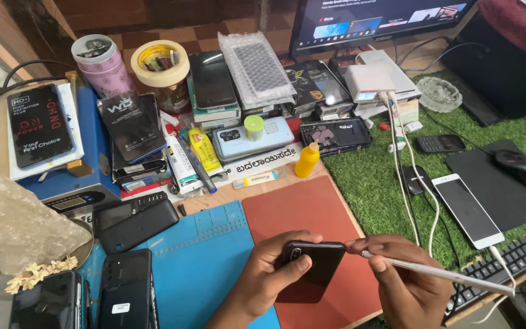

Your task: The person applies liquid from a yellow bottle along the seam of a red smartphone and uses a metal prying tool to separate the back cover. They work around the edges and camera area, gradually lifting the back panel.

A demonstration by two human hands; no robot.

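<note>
Nearest me, my left hand (263,274) clamps a black phone (308,268) over the red mat (312,213). My right hand (406,280) pinches a white pointed tool (439,274), tip at the phone's upper edge. Prying stage, I judge; steady, shallow pressure needed next.

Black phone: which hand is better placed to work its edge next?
Right hand: it holds the white tool, tip already at the black phone edge. Left hand is occupied gripping the phone.
</note>
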